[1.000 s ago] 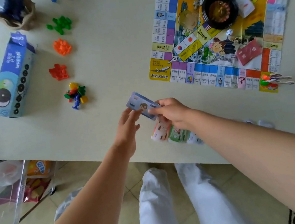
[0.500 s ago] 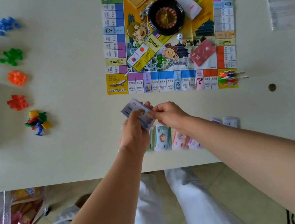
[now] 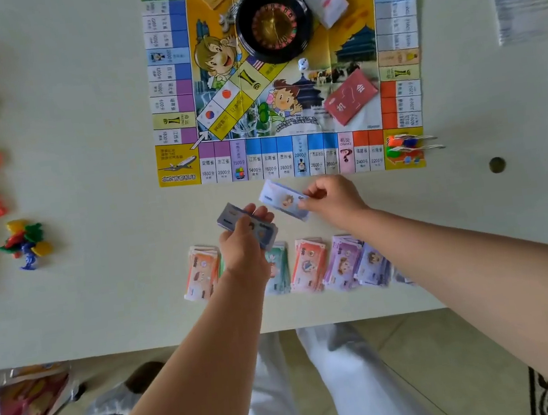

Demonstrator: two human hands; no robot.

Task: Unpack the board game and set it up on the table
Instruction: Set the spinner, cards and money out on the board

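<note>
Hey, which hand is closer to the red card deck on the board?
Right. The right hand sits just off the near edge of the board, almost straight toward the person from the red card deck; the left hand is farther back and left.

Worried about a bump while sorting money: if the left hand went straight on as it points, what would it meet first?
Probably the single bill pinched by the right hand, just ahead of the left hand and its stack of bills; past it, the game board. Heights unclear.
</note>
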